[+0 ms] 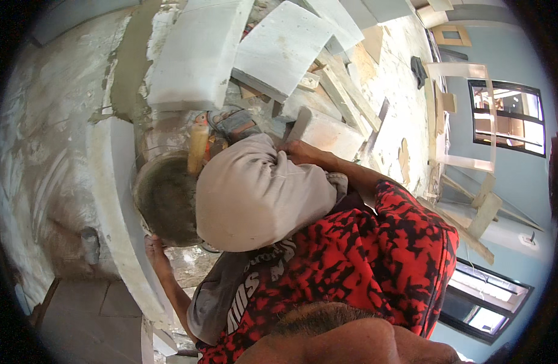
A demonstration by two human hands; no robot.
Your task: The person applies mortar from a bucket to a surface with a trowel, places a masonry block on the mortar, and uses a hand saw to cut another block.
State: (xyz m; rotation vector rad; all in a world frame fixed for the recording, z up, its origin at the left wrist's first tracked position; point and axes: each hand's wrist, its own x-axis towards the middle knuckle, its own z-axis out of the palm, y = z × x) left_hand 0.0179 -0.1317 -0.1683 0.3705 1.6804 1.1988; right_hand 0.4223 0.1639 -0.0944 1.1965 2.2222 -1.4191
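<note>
I have the left hand (pixel 155 250) beside the round tub (pixel 142 194) and the right hand (pixel 300 151) against beige cloth (pixel 260 197) (I can't tell either's openness or hold).

shirt (pixel 406 242): mottled red-black | tub (pixel 147 171): grey | blocks (pixel 194 54): white | wall (pixel 512 54): blue

Person wears red-and-black blotch-patterned shirt (pixel 333 261), with short grey sleeve (pixel 211 309) at shirt's left, white lettering (pixel 243 300) beside it, pale beige creased garment (pixel 257 200) beyond shirt.
</note>
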